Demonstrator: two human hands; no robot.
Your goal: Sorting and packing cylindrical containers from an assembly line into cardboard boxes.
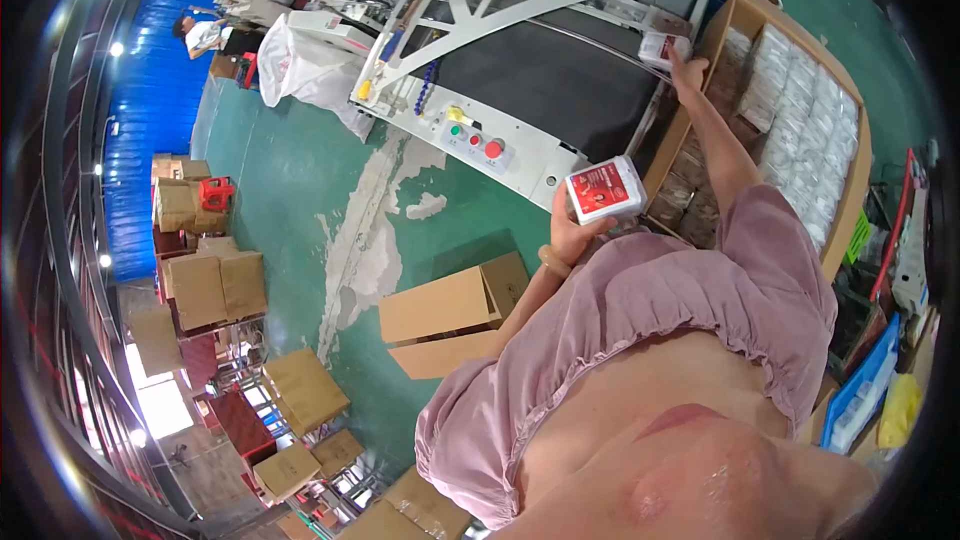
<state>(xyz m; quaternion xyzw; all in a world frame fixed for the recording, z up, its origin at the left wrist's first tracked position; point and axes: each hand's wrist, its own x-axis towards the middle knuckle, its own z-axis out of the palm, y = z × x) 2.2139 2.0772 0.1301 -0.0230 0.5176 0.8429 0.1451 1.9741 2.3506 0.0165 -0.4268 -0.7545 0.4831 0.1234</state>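
My left hand (571, 233), with a bangle on its wrist, is wrapped round a white pack with a red label (605, 190) in front of my body. Stretched out ahead, my right hand (688, 74) grips the near side of a second white pack (657, 48) at the far right corner of the machine's black belt (540, 75). The fingers on that pack's far side are partly hidden. Right beside my right arm stands a large open carton (851, 202) with rows of clear-wrapped white and brown packs in it.
The machine's panel (478, 143) carries green and red buttons. An open cardboard box (435, 312) stands on the green floor (290, 200) to my left. Stacked cartons (222, 285) line the left side. A person (205, 35) is at the far left, near a white sack (310, 65).
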